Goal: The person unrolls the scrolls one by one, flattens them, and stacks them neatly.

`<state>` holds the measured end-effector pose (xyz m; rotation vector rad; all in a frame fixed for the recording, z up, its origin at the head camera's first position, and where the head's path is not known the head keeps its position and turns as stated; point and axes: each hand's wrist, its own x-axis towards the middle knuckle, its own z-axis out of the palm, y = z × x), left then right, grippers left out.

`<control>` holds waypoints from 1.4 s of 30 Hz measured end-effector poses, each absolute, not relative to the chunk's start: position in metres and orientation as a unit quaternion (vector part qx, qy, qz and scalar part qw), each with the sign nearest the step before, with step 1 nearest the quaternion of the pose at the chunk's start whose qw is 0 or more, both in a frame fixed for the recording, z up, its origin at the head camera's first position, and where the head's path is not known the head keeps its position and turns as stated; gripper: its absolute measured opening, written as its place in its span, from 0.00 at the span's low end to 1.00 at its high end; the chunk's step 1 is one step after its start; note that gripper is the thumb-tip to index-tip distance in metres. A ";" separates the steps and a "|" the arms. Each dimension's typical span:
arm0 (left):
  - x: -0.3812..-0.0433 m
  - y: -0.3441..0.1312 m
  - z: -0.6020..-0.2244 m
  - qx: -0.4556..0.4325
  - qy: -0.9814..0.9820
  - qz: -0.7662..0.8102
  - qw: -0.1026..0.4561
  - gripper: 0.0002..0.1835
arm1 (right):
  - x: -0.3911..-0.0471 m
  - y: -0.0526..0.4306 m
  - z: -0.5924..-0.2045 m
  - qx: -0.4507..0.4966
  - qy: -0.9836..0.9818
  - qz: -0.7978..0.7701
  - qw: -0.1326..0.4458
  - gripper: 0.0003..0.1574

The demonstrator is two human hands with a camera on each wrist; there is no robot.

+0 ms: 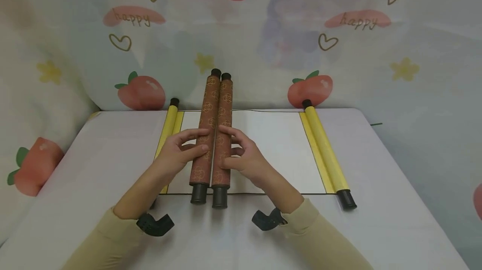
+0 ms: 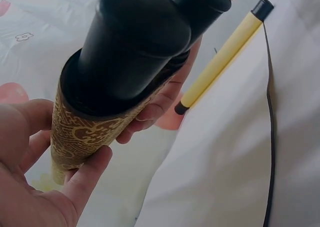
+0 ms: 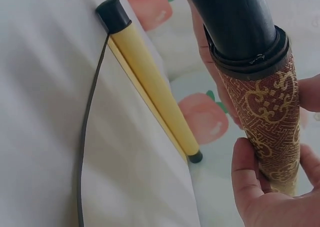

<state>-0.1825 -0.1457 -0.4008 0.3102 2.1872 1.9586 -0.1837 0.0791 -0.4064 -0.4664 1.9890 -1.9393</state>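
Two brown rolls patterned in gold, with black end knobs, are held side by side over the table, seeming to be the two ends of a rolled-up scroll. My left hand (image 1: 174, 153) grips the left roll (image 1: 208, 109), thumb in front and fingers at its far side. On the right roll (image 1: 225, 104), my right hand (image 1: 248, 159) holds with thumb and fingers from the right. Both wrist views show a patterned roll (image 2: 87, 137) close up with its black knob (image 3: 235, 27). Below lies an unrolled scroll with a white sheet (image 1: 275, 153).
Yellow rollers with black ends edge the white sheet: the left roller (image 1: 162, 136) is partly covered by my left hand and forearm, the right roller (image 1: 326, 148) lies in full view. A fruit-printed cloth (image 1: 241, 35) hangs behind the white table (image 1: 384, 203).
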 end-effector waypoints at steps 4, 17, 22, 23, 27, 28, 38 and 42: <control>-0.185 -0.136 -0.403 0.116 0.729 0.668 0.094 0.26 | -0.186 0.090 -0.409 -0.166 0.692 -0.684 0.163 0.52; -0.195 -0.115 -0.410 0.126 0.713 0.682 0.100 0.24 | -0.193 0.114 -0.422 -0.168 0.691 -0.686 0.155 0.54; -0.195 -0.111 -0.409 0.130 0.704 0.691 0.098 0.23 | -0.196 0.116 -0.420 -0.159 0.699 -0.685 0.133 0.46; -0.194 -0.111 -0.409 0.130 0.703 0.692 0.098 0.23 | -0.197 0.116 -0.421 -0.155 0.700 -0.685 0.131 0.44; -0.192 -0.112 -0.409 0.126 0.702 0.694 0.100 0.24 | -0.198 0.117 -0.422 -0.145 0.705 -0.681 0.137 0.43; -0.191 -0.113 -0.410 0.123 0.701 0.694 0.102 0.24 | -0.198 0.118 -0.423 -0.147 0.704 -0.680 0.141 0.44; -0.188 -0.118 -0.414 0.131 0.703 0.687 0.129 0.23 | -0.198 0.125 -0.428 -0.166 0.686 -0.696 0.134 0.38; -0.188 -0.117 -0.415 0.143 0.701 0.685 0.137 0.23 | -0.197 0.126 -0.429 -0.153 0.695 -0.693 0.113 0.29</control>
